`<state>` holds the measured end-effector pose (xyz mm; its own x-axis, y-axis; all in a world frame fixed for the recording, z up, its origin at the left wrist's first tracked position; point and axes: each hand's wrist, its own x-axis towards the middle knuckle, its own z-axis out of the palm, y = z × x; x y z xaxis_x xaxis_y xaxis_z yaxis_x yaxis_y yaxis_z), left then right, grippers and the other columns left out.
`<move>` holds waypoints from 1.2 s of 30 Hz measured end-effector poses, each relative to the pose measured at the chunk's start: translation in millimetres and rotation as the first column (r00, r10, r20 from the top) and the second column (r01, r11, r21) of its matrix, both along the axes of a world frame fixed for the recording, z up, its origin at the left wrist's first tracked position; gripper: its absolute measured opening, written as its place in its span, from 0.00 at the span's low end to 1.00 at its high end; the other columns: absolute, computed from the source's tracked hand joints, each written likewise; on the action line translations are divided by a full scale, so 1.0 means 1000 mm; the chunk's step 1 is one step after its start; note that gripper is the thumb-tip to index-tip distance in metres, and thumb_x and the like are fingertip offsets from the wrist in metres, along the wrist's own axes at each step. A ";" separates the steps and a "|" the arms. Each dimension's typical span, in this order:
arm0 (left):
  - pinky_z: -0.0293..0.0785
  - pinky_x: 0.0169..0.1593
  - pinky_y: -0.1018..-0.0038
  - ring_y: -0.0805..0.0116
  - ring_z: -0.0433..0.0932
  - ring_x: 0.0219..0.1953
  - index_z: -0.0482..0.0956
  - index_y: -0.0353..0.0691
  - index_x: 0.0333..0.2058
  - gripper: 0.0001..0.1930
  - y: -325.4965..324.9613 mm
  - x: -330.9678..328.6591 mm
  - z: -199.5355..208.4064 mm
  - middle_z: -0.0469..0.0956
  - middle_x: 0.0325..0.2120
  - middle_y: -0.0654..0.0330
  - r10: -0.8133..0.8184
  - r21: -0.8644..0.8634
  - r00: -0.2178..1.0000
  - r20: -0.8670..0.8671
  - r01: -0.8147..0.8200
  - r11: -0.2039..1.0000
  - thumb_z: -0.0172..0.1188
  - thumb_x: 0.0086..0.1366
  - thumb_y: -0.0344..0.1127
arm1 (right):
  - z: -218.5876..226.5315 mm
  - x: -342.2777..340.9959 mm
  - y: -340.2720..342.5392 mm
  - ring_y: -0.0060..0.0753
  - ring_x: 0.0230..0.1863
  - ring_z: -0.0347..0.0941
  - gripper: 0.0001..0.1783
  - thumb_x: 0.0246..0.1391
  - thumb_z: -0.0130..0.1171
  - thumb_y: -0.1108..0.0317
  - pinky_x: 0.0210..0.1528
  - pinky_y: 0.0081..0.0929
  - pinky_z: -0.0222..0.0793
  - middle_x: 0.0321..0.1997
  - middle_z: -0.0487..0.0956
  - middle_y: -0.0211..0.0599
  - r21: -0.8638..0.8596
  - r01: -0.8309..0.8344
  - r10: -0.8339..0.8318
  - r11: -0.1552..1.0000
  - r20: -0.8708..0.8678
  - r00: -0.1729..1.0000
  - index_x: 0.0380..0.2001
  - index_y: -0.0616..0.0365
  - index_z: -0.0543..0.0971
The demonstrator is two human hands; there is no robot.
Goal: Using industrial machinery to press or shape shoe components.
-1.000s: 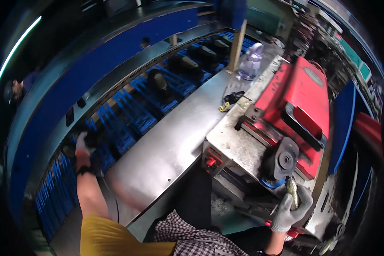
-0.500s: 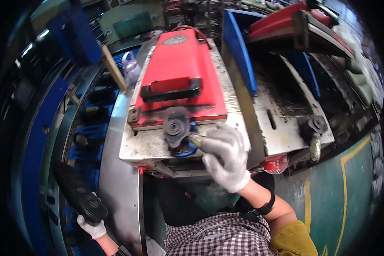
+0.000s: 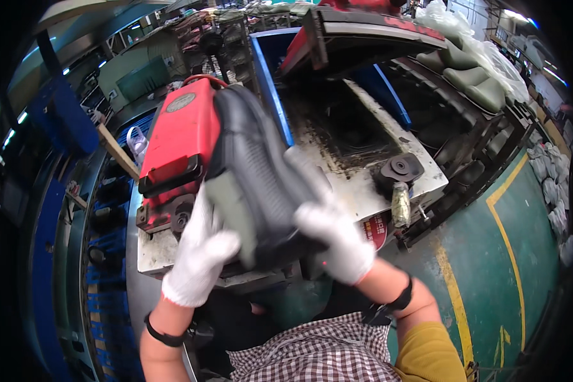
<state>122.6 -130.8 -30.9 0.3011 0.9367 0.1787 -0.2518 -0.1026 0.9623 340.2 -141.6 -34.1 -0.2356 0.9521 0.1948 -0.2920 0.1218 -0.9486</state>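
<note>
1. Head view, centre of the frame: gloved hands hold a dark grey shoe sole [image 3: 261, 178] up in front of the camera. The sole is ribbed on its face, and its long axis runs from the upper left of centre down toward the lower right.

2. Left hand [image 3: 200, 251], in a white glove, sits at the lower left of the sole. Its fingers are curled shut on the sole's near edge, where a paler grey-green patch shows.

3. Right hand [image 3: 334, 239], also white-gloved, is clamped on the lower right end of the sole, fingers wrapped over the top and the thumb hidden beneath. Both hands touch the sole; the right one grips nearer its end, the left one nearer its middle.

4. Behind the sole, at the upper left of centre, lies the red press lid [image 3: 178, 137] of a machine, closed, on a worn white machine bed [image 3: 156, 251]. The sole covers the lid's right edge in this view; whether it touches the lid cannot be told.

5. To the right of centre a second press stands open, its dark mould cavity [image 3: 344, 127] exposed, with a black round knob [image 3: 401, 169] just beside its near corner.

6. Lower right of the frame shows a green floor [image 3: 516, 254] with a yellow line.
</note>
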 end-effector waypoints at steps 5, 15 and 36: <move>0.55 0.75 0.59 0.51 0.49 0.79 0.41 0.33 0.77 0.55 0.075 0.037 0.051 0.49 0.76 0.38 0.187 0.332 0.951 -0.247 -0.099 0.938 0.67 0.63 0.49 | 0.012 0.091 0.064 0.32 0.59 0.76 0.42 0.58 0.56 0.66 0.65 0.28 0.68 0.68 0.74 0.47 -0.059 0.207 -0.206 0.976 0.032 0.978 0.75 0.67 0.60; 0.60 0.72 0.63 0.51 0.67 0.70 0.64 0.36 0.70 0.38 0.235 0.161 0.162 0.69 0.67 0.41 0.534 0.922 0.803 -0.264 0.047 0.385 0.59 0.70 0.53 | -0.039 0.216 0.258 0.61 0.76 0.59 0.46 0.52 0.65 0.43 0.76 0.41 0.58 0.77 0.62 0.62 0.414 0.173 -0.444 0.894 0.868 0.220 0.73 0.44 0.69; 0.72 0.63 0.64 0.52 0.79 0.56 0.72 0.38 0.61 0.28 0.234 0.219 0.131 0.78 0.53 0.47 0.536 0.916 0.745 -0.397 0.285 0.283 0.67 0.65 0.40 | -0.005 0.178 0.039 0.51 0.56 0.77 0.23 0.50 0.69 0.57 0.62 0.52 0.68 0.45 0.83 0.40 0.706 -0.288 -0.583 0.647 0.702 0.409 0.49 0.53 0.82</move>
<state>341.5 103.0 99.9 0.5987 0.2846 0.7487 0.3642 -0.9293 0.0621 517.8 -102.3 -39.2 -0.5395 0.6580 0.5253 0.6671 0.7147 -0.2102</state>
